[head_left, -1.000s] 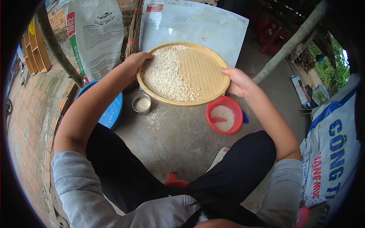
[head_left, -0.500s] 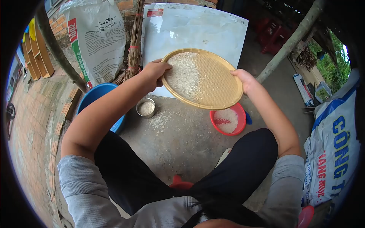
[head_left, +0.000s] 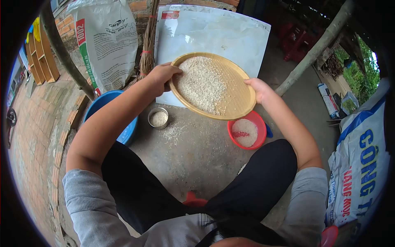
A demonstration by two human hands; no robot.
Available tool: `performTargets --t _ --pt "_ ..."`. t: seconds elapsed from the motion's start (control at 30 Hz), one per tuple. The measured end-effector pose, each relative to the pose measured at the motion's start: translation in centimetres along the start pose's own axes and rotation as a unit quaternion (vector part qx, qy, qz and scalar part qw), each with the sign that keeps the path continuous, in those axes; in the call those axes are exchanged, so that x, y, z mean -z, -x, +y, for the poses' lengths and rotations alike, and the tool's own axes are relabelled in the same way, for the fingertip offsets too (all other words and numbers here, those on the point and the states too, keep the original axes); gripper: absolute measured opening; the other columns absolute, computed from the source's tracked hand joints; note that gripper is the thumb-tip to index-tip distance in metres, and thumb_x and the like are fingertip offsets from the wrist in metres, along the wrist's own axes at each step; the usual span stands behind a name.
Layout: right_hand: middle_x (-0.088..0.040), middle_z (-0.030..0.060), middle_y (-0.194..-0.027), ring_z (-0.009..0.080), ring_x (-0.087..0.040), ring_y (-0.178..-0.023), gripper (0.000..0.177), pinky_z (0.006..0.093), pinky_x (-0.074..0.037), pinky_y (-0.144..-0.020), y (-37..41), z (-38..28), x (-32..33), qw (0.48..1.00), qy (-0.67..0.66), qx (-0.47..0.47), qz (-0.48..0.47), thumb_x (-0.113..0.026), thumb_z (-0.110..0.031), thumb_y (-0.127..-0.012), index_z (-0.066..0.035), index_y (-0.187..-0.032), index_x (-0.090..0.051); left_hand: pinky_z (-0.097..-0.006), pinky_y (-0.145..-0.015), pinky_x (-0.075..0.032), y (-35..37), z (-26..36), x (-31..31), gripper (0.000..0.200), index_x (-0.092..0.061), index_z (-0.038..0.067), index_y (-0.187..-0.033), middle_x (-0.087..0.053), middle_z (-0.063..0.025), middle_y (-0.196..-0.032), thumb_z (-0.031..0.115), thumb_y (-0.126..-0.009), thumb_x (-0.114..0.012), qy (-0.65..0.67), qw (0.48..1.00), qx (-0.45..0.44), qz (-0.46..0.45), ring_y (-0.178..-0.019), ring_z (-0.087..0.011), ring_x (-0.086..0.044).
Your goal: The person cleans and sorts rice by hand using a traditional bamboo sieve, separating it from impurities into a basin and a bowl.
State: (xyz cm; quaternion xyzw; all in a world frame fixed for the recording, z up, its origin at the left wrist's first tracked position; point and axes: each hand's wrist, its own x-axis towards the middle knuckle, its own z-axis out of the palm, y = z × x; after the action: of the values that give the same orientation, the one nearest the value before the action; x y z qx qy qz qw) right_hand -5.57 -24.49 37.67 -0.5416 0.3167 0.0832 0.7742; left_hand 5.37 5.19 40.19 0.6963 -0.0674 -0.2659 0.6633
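A round woven bamboo tray [head_left: 240, 99] is held up in the air between my two hands, tilted a little. White rice grains [head_left: 199, 84] lie on its left and middle part, thinning out toward the right. My left hand [head_left: 163, 77] grips the left rim, thumb on top. At the right rim my right hand [head_left: 260, 89] is closed on the edge. Below the tray's right side stands a red bowl [head_left: 260, 142] with rice and some red bits. A small metal bowl [head_left: 158, 118] of rice sits on the floor below the left side.
Beside my left forearm is a blue basin [head_left: 101, 105]. A white panel [head_left: 210, 31], a straw broom [head_left: 147, 61] and a white sack [head_left: 109, 49] stand behind. Spilled grains [head_left: 173, 133] dot the floor. Another sack [head_left: 358, 164] and a wooden pole [head_left: 314, 51] are at the right.
The tray has shifted slightly left, together with both hands. The rice on it has spread toward the middle and the right.
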Motion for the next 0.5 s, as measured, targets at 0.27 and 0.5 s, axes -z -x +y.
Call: performTargets --t 0.27,0.5 --pt "-0.055 0.0189 -0.117 0.0271 -0.056 -0.107 0.037 0.0426 -0.045 -0.091 1.5 -0.6 -1.5 0.995 0.04 0.09 -0.028 -0.035 -0.019 -0.094 0.005 -0.122 -0.043 -0.0405 -0.063 -0.055 -2.5 -2.3 1.4 0.023 -0.054 -0.002 -0.105 -0.06 -0.0118 -0.085 0.012 -0.087 -0.052 0.118 0.988 0.072 0.066 -0.074 -0.023 -0.063" --pt "-0.054 0.0189 -0.119 0.0278 -0.055 -0.108 0.037 0.0426 -0.043 -0.094 1.8 0.6 -2.2 0.998 0.035 0.043 -0.001 -0.035 -0.017 -0.094 0.004 -0.122 -0.043 -0.0403 -0.067 -0.057 -2.5 -0.4 1.8 0.027 -0.054 -0.008 -0.101 -0.061 -0.0154 -0.089 0.013 -0.085 -0.054 0.058 0.997 0.049 0.021 -0.073 -0.0257 -0.064"
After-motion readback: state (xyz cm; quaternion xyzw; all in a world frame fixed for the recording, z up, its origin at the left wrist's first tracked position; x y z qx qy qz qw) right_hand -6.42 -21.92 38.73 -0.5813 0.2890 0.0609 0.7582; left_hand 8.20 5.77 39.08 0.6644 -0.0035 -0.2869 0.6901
